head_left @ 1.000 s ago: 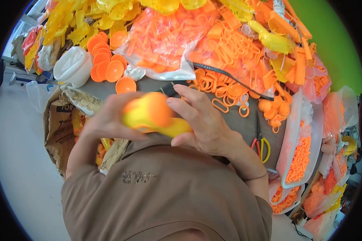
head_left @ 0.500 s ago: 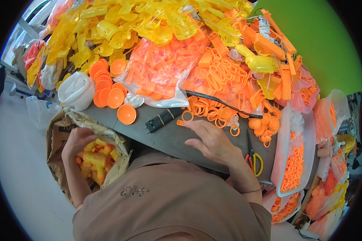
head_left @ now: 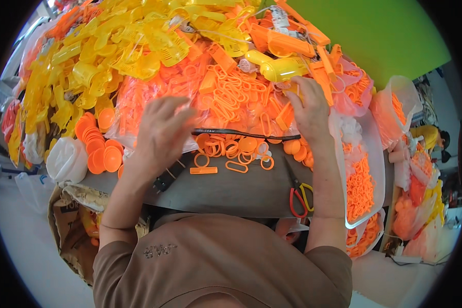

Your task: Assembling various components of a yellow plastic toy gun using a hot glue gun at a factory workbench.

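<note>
My left hand (head_left: 161, 131) is lifted over the near side of the pile, blurred by motion, its fingers stretched and apart. Below it lies a black rectangular piece (head_left: 167, 178) on the dark table. At the right of the pile my right hand (head_left: 312, 108) reaches in, thumb and fingers apart. Its fingertips are nearest a yellow dryer-shaped plastic piece (head_left: 283, 69); whether they touch it I cannot tell. On the table between my arms lie a flat orange bar (head_left: 204, 170), an orange ring (head_left: 201, 160) and an orange oval loop (head_left: 236, 167).
Red-and-yellow-handled scissors (head_left: 299, 197) lie beside my right forearm. A black strap (head_left: 246, 134) crosses the pile's front. Orange cups (head_left: 112, 158) and a white container (head_left: 67, 158) stand left. A clear bin (head_left: 379, 182) holds orange parts. A paper sack (head_left: 66, 215) stands lower left.
My left hand has left the paper sack and risen over the table. My right hand has moved from beside the orange bar up into the pile. The view has turned right.
</note>
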### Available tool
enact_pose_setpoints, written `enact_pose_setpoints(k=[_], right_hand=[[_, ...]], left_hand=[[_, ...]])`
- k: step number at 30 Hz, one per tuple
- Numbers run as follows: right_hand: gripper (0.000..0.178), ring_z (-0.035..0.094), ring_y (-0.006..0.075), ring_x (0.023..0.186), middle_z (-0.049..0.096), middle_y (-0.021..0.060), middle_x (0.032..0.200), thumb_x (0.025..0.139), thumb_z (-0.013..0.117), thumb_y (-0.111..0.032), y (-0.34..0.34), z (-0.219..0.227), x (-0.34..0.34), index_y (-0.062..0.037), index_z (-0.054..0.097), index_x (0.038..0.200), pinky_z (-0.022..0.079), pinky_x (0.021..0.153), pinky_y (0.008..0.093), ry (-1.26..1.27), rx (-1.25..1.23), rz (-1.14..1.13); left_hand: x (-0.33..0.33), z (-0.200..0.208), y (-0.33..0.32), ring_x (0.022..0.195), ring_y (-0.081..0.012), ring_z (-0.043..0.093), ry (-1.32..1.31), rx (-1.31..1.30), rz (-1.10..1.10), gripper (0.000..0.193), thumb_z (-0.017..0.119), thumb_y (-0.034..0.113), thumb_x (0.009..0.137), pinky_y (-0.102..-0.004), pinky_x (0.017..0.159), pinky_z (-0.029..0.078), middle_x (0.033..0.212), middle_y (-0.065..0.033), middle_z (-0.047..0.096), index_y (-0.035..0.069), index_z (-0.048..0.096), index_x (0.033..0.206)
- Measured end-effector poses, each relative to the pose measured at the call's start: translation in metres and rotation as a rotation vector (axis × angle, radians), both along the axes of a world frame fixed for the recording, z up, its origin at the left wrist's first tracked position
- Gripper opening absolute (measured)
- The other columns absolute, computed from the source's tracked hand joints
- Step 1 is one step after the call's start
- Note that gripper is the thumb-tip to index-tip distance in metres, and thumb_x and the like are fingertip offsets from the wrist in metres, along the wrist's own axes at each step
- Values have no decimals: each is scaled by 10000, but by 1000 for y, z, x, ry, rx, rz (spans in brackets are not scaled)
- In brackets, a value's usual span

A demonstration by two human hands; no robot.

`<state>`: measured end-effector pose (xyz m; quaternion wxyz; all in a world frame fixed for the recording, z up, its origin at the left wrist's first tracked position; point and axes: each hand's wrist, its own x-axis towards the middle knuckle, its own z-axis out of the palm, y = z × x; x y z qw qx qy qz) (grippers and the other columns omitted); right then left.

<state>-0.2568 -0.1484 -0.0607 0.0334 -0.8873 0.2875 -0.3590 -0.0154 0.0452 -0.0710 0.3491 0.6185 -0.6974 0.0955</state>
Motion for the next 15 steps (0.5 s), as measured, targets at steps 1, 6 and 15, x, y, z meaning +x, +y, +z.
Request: enact_pose_setpoints(k=[1, 6, 15], right_hand=[[274, 566, 305, 1004, 607, 143, 1045, 825, 645, -104, 1, 5, 3, -5, 581, 1072, 455, 855, 375, 6, 24, 7], [285, 566, 307, 993, 602, 144, 1033, 819, 649, -105, 35, -8, 29, -3, 574, 1074, 455, 846, 382, 79, 160, 245], [268, 603, 254, 909, 602, 126, 997, 813, 663, -71, 56, -20, 21, 0, 587, 1061, 484, 793, 330, 62, 363, 362]], left_hand=[[17, -5, -8, 1014, -314, 535, -74, -45, 90, 259, 662, 59, 732, -428, 867, 403, 1079, -120, 588, 63, 627, 989], [106, -31, -50, 989, -273, 534, -407, -109, 394, 232, 651, 106, 698, -401, 870, 364, 1018, -78, 598, 64, 631, 925], [134, 14, -54, 701, -212, 596, 159, -99, 257, 234, 713, 224, 782, -356, 647, 469, 738, -64, 639, 29, 666, 901]])
